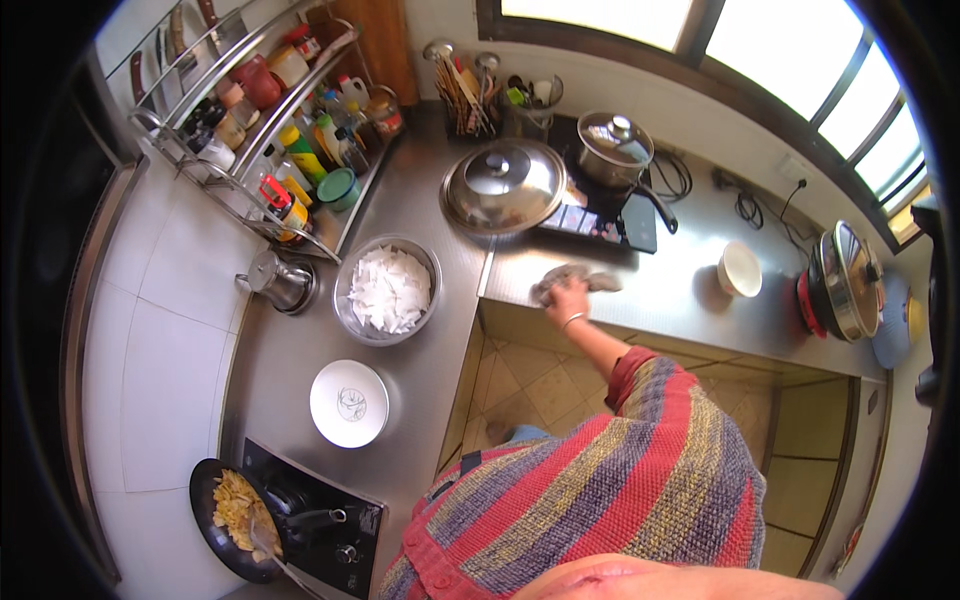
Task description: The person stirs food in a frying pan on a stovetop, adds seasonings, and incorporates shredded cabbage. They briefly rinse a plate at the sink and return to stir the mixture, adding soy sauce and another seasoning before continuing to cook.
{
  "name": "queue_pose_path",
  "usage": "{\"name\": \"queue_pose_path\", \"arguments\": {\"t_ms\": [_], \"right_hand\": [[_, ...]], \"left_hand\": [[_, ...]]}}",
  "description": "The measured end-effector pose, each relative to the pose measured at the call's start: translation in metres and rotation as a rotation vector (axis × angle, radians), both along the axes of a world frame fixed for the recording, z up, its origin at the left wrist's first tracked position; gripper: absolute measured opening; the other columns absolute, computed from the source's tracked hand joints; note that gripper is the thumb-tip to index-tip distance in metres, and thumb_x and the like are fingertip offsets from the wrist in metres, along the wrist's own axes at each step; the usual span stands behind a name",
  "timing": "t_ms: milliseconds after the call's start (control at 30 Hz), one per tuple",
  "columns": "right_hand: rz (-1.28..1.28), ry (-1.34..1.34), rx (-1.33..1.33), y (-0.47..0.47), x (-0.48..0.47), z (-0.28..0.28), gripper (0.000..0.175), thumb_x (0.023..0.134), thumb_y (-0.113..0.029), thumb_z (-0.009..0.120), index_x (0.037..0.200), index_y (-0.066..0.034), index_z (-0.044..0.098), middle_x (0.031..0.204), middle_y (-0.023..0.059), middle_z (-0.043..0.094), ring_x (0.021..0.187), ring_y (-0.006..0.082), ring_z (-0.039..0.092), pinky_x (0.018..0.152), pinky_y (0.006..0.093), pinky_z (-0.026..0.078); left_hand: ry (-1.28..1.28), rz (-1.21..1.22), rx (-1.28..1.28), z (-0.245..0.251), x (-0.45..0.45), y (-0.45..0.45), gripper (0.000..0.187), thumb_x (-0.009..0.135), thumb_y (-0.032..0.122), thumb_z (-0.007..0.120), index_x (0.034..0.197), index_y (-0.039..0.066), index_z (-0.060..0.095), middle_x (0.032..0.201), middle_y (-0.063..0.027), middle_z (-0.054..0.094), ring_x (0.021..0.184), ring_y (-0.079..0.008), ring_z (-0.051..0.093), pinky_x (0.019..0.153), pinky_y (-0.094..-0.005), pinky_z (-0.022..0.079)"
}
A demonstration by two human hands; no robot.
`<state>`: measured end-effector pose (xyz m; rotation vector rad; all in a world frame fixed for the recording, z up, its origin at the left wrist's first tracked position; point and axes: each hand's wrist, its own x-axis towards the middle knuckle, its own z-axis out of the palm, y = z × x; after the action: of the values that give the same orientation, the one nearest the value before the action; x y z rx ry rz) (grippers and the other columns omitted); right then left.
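Observation:
My right hand point(568, 301), with a bracelet at the wrist, presses a crumpled grey-brown cloth point(603, 282) onto the steel counter point(675, 300) near its front edge. My left hand is out of view. Just beyond the cloth is a black induction cooktop point(589, 225), with a lidded steel saucepan point(611, 169) on it. A large domed steel lid point(514, 199) lies at the cooktop's left end. To the left of my hand stands a steel bowl point(437, 289) full of white, flat cut pieces point(390, 289).
On the left counter are a white dish point(349, 403), a steel pitcher point(277, 279) and a black wok point(210, 540) of sliced food on a second cooktop point(330, 547). A rack point(330, 251) holds bottles and knives. A white bowl point(740, 268) and lidded pan point(836, 300) stand right.

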<state>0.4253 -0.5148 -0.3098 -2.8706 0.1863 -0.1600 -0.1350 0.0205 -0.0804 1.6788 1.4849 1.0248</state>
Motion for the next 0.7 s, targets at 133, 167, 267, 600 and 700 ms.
{"name": "queue_pose_path", "arguments": {"t_ms": [133, 167, 267, 600, 700], "right_hand": [[0.405, 0.181, 0.246, 0.093, -0.014, 0.007, 0.033, 0.067, -0.027, 0.071, 0.097, -0.0156, 0.067, 0.113, 0.0147, 0.055, 0.107, 0.0296, 0.052, 0.083, 0.0409, 0.050], [0.525, 0.528, 0.559, 0.116, -0.013, 0.012, 0.027, 0.070, -0.026, 0.068, 0.092, -0.0107, 0.067, 0.089, 0.0114, 0.064, 0.085, 0.0228, 0.061, 0.073, 0.0362, 0.051], [0.485, 0.893, 0.965, 0.159, -0.047, 0.033, 0.018, 0.077, -0.022, 0.064, 0.086, -0.0075, 0.064, 0.074, 0.0020, 0.062, 0.067, 0.0103, 0.056, 0.059, 0.0281, 0.048], [0.731, 1.764, 1.483, 0.266, -0.161, 0.106, 0.031, 0.082, -0.005, 0.064, 0.111, -0.0050, 0.053, 0.100, 0.0070, 0.061, 0.090, 0.0151, 0.061, 0.077, 0.0300, 0.052], [0.849, 1.682, 1.389, 0.288, -0.176, 0.104, 0.033, 0.082, -0.002, 0.064, 0.114, -0.0050, 0.053, 0.103, 0.0072, 0.061, 0.091, 0.0141, 0.060, 0.079, 0.0281, 0.051]], "left_hand": [[0.056, -0.127, 0.054, 0.027, 0.053, -0.049, 0.029, 0.093, 0.012, 0.051, 0.117, -0.005, 0.055, 0.095, -0.0165, 0.066, 0.083, -0.0223, 0.064, 0.074, -0.0301, 0.053], [0.015, -0.142, -0.020, 0.033, 0.066, -0.064, 0.031, 0.093, 0.014, 0.052, 0.118, -0.004, 0.055, 0.096, -0.0157, 0.067, 0.084, -0.0222, 0.064, 0.078, -0.0310, 0.052], [-0.026, -0.346, -0.261, 0.042, 0.100, -0.095, 0.036, 0.095, 0.021, 0.051, 0.125, 0.002, 0.048, 0.103, -0.0133, 0.065, 0.086, -0.0206, 0.061, 0.083, -0.0336, 0.050], [0.339, -1.077, 0.011, -0.077, 0.241, -0.135, 0.027, 0.076, 0.014, 0.069, 0.094, 0.000, 0.054, 0.081, -0.0245, 0.061, 0.079, -0.0407, 0.063, 0.063, -0.0411, 0.049], [0.244, -0.916, -0.261, -0.085, 0.212, -0.125, 0.017, 0.078, 0.010, 0.063, 0.088, 0.000, 0.054, 0.071, -0.0217, 0.061, 0.069, -0.0375, 0.064, 0.059, -0.0408, 0.048]]}}
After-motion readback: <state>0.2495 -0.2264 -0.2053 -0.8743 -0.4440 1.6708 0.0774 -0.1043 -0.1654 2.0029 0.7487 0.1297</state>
